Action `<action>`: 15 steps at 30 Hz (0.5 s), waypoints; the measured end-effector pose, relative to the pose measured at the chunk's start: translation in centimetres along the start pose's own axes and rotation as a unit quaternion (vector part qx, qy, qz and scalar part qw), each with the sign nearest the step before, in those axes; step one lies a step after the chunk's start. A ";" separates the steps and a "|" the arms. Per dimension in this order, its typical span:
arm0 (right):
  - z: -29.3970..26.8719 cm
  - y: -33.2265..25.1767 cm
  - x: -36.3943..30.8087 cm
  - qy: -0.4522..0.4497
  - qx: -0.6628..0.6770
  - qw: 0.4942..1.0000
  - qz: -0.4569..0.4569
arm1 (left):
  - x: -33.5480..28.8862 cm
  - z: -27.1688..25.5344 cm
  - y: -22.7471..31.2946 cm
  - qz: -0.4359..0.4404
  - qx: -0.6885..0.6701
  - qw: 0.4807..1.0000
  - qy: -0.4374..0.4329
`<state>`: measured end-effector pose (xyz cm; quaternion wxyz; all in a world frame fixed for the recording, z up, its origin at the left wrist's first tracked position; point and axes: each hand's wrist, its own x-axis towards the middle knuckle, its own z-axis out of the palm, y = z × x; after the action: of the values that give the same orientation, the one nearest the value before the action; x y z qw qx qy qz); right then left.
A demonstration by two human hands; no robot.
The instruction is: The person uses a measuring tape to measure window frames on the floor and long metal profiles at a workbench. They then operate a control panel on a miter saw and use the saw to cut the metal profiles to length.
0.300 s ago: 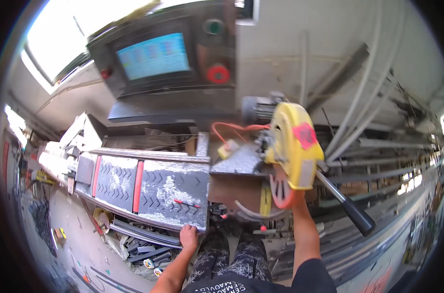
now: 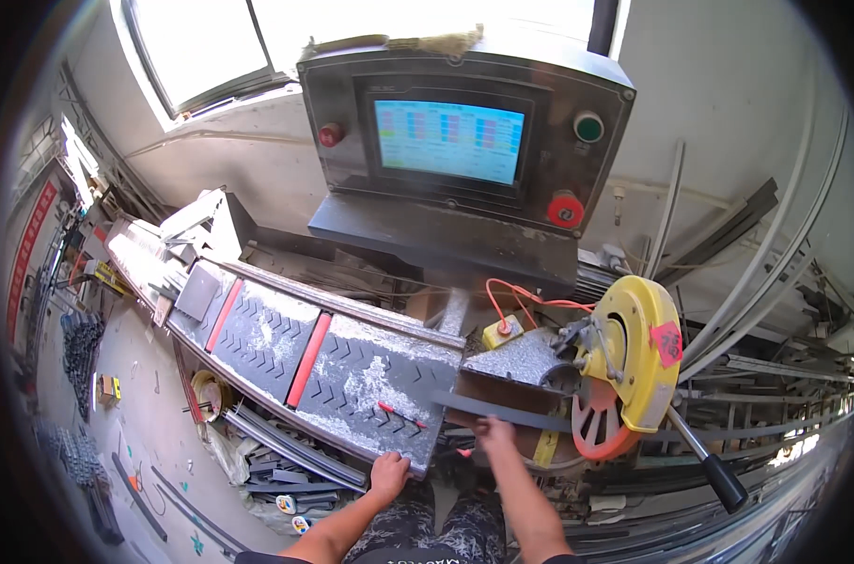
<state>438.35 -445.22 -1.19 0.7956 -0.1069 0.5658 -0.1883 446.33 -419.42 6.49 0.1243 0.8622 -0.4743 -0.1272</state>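
Note:
My left hand (image 2: 389, 476) rests at the near corner of the long bench (image 2: 370, 371), its fingers curled over the edge. A long grey profile strip (image 2: 530, 417) runs from the bench's right end to the saw blade guard. My right hand (image 2: 495, 438) is closed on the strip's near side, slightly blurred by motion. To the right stands a cut-off saw with a yellow housing (image 2: 638, 352), an orange slotted guard (image 2: 603, 425) and a black-gripped lever (image 2: 723, 481). A small red stick-like tool (image 2: 401, 415) lies on the dusty bench top.
A control panel (image 2: 464, 141) with a lit screen stands behind the bench. An orange cable (image 2: 540, 299) leads to a yellow box (image 2: 502, 331). Grey profile lengths (image 2: 295, 449) lie below the bench; long profiles (image 2: 775, 371) are stacked at right.
My right hand has come from beside the saw guard leftward to the gap by the bench, with the grey strip now in view. My left hand stays on the bench edge. The head view has shifted.

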 end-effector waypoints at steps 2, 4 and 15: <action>4.3 3.7 -0.6 -0.126 0.046 0.976 0.172 | 0.6 -0.3 -0.4 0.002 -0.012 1.000 -0.017; 5.7 4.9 -1.3 -0.135 0.051 0.971 0.189 | 1.7 -0.9 -0.5 -0.047 -0.055 0.996 -0.053; -5.1 -4.7 0.1 0.038 0.023 0.996 -0.081 | 14.2 -2.8 2.3 0.108 0.020 0.984 0.137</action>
<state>432.73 -449.33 -1.18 0.7582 -0.1266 0.5803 -0.2690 452.83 -432.45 8.42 0.1842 0.8177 -0.5451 0.0157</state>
